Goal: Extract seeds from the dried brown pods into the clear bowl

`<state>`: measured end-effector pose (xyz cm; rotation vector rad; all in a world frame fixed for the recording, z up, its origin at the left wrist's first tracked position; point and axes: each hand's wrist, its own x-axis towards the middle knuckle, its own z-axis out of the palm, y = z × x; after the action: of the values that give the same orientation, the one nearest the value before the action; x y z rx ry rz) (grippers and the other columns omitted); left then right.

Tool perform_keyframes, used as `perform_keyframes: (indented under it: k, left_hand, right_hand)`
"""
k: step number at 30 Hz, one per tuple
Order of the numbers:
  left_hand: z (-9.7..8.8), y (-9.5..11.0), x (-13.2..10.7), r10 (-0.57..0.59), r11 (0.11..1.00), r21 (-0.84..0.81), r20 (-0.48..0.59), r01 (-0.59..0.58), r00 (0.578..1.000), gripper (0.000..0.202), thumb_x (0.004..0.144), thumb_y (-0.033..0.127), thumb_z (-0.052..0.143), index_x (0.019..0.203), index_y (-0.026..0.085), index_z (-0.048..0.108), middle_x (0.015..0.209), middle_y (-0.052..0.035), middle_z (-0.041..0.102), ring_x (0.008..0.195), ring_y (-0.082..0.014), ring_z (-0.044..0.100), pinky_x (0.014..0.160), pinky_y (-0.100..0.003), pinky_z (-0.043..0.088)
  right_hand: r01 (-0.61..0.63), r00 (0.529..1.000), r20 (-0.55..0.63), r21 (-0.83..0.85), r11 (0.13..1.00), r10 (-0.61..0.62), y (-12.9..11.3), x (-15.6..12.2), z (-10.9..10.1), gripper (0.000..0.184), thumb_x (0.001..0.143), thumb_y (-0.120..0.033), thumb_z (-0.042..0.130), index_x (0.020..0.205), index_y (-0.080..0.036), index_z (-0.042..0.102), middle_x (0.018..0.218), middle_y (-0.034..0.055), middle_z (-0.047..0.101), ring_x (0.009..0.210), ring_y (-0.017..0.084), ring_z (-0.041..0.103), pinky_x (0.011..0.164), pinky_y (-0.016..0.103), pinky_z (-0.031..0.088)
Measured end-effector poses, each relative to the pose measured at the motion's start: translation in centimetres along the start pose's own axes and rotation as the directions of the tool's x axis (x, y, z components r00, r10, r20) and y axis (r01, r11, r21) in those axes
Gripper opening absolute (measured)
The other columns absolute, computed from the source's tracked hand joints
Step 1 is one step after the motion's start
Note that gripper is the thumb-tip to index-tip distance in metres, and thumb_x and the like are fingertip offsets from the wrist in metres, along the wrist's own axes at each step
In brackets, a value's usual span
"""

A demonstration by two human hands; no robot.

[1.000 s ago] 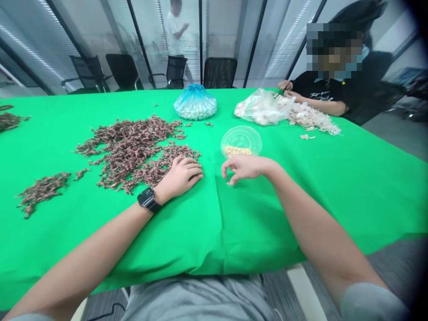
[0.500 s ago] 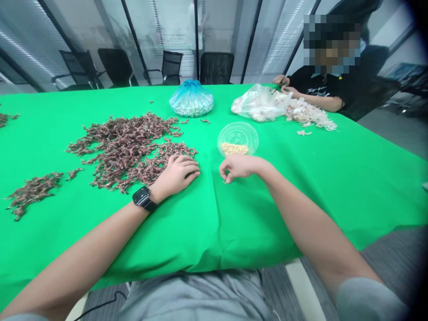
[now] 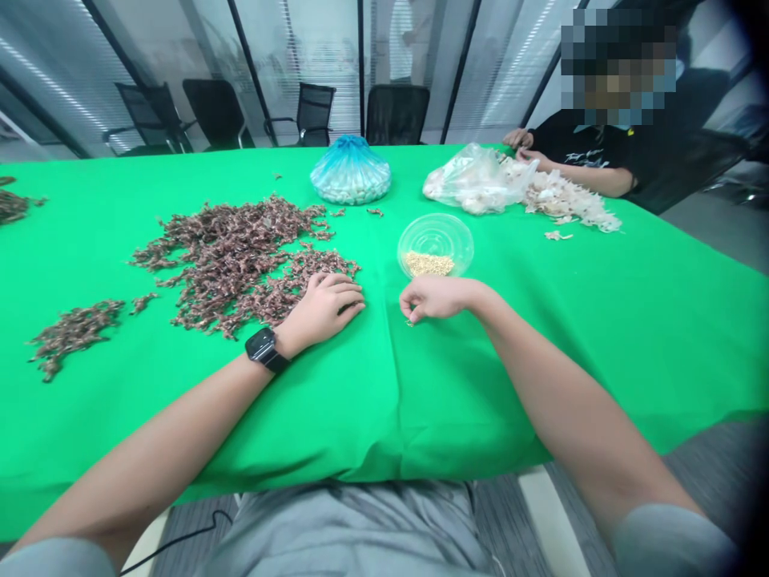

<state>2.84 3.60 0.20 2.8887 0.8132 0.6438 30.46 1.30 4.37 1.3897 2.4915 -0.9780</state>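
Note:
My left hand [image 3: 328, 307], with a dark watch [image 3: 262, 348] on its wrist, lies palm down at the near right edge of a pile of dried, reddish-brown twisted bits [image 3: 231, 260]. Its fingers are stretched out, and what is under the palm is hidden. To the right, my right hand [image 3: 437, 298] pinches thumb and forefinger together low over the cloth. A tiny pale scrap [image 3: 409, 323] shows at the fingertips, too small to name. Just behind that hand sits a clear round plastic dish [image 3: 462, 240] holding small yellowish grains [image 3: 428, 263], partly covered by the hand.
Green cloth [image 3: 336, 409] covers the table. Smaller brown heaps [image 3: 78, 328] lie at left. A tied blue bag [image 3: 350, 172] of pale pieces stands at the back, beside a clear bag [image 3: 474, 183] and white shreds [image 3: 570, 200]. Another person's hands [image 3: 525, 144] work at the far right.
The whole view has shifted slightly, so things appear a little further right and higher. Both hands keep nearly the same place and pose; my right hand is still pinching low over the cloth.

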Motion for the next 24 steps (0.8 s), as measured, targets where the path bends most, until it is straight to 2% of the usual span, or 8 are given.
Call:
perform_keyframes:
  k: [6,15,19,24]
  left_hand:
    - [-0.08,0.16,-0.04,-0.010,1.000,-0.006,0.013,0.010,1.000,0.029,0.103,0.041,0.050,0.108,0.026,0.074,0.125,-0.0038,0.074,0.127,-0.0264,0.055,0.109,-0.050,0.029]
    - [-0.24,0.27,0.02,-0.020,1.000,0.002,0.022,0.020,1.000,0.029,0.103,0.042,0.050,0.108,0.026,0.074,0.125,-0.0032,0.073,0.128,-0.0263,0.055,0.107,-0.050,0.029]
    - [-0.14,0.09,-0.05,-0.016,1.000,0.004,0.028,0.016,0.999,0.031,0.104,0.043,0.048,0.109,0.026,0.074,0.126,-0.0037,0.073,0.128,-0.0261,0.055,0.109,-0.050,0.030]
    - [-0.14,0.02,-0.12,-0.009,1.000,0.017,0.020,0.008,1.000,0.034,0.105,0.041,0.045,0.109,0.024,0.074,0.136,-0.0060,0.068,0.130,-0.0274,0.054,0.112,-0.052,0.030]
  right_hand:
    - [-0.016,1.000,0.003,-0.002,1.000,0.016,0.01,-0.09,-0.11,0.013,0.076,-0.025,0.065,0.081,-0.015,0.072,0.067,-0.0005,0.061,0.061,0.013,0.049,0.059,0.026,0.032]
    - [-0.086,0.996,-0.011,0.066,0.994,0.087,0.13,-0.20,-0.11,0.018,0.075,-0.029,0.069,0.082,-0.014,0.076,0.073,0.0032,0.072,0.065,0.015,0.058,0.059,0.025,0.038]
    - [-0.077,0.997,0.001,0.068,0.995,0.077,0.42,-0.07,-0.12,0.019,0.074,-0.029,0.070,0.084,-0.015,0.078,0.078,0.0040,0.076,0.067,0.016,0.061,0.060,0.025,0.040]
    - [-0.072,0.997,0.016,0.116,0.991,0.071,0.57,-0.01,0.02,0.017,0.074,-0.026,0.069,0.084,-0.015,0.077,0.085,0.0050,0.078,0.074,0.017,0.065,0.062,0.024,0.042]
